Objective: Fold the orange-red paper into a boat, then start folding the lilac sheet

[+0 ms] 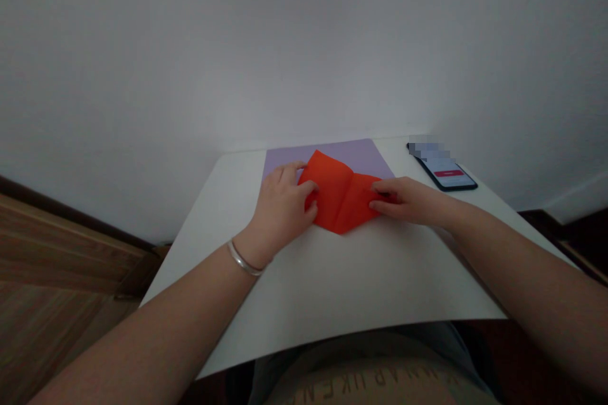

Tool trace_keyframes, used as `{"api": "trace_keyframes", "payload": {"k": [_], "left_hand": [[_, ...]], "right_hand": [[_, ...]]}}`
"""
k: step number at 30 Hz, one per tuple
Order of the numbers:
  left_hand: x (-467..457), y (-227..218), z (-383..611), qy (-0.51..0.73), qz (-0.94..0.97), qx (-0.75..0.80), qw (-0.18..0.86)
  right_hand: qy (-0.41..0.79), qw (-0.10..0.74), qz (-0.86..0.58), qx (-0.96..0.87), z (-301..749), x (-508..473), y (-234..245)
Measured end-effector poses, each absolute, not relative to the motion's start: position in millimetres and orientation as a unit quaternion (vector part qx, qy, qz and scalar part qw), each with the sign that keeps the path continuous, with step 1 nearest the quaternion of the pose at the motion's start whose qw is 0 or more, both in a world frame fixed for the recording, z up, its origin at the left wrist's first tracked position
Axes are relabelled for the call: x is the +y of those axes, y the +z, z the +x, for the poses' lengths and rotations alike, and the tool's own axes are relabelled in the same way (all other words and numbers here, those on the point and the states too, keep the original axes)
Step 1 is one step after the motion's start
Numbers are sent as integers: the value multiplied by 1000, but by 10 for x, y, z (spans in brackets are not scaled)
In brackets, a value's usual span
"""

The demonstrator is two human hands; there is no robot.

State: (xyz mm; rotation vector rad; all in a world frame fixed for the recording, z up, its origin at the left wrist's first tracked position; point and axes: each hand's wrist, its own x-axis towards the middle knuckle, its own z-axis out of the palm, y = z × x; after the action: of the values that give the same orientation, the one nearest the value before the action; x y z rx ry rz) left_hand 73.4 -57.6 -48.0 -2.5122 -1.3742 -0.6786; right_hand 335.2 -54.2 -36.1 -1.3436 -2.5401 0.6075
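Note:
A folded orange-red sheet of paper (339, 193) lies on a white table (332, 278), partly over a lilac sheet (351, 153). My left hand (282, 205), with a silver bangle on its wrist, pinches the paper's left edge between thumb and fingers. My right hand (403, 199) pinches the paper's right corner, fingers pressed together on it. A crease runs down the middle of the paper between the two hands.
A phone (446, 172) with a lit screen lies at the table's far right corner. A white wall rises right behind the table. Wooden floor shows to the left and dark floor to the right. The table's near edge is over my lap.

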Motion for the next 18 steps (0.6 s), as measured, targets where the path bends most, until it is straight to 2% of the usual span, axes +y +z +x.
{"api": "trace_keyframes", "payload": {"k": [4,9,12,18], "left_hand": [[-608,-463,767,-207,-897,-368,133],[-596,-482,762,-202,-910,-326,158],[-563,-535,749,-184,-929,-305,101],[-519,-645,743,-194,-919,-333,-82]], "right_hand": [[193,119,-472,-852,3293,-506,-383],[173,125,-491,-844,3248,-483,-410],[162,137,-492,-844,3229,-482,-445],[140,147,-508,-837,3185,-507,-500]]}}
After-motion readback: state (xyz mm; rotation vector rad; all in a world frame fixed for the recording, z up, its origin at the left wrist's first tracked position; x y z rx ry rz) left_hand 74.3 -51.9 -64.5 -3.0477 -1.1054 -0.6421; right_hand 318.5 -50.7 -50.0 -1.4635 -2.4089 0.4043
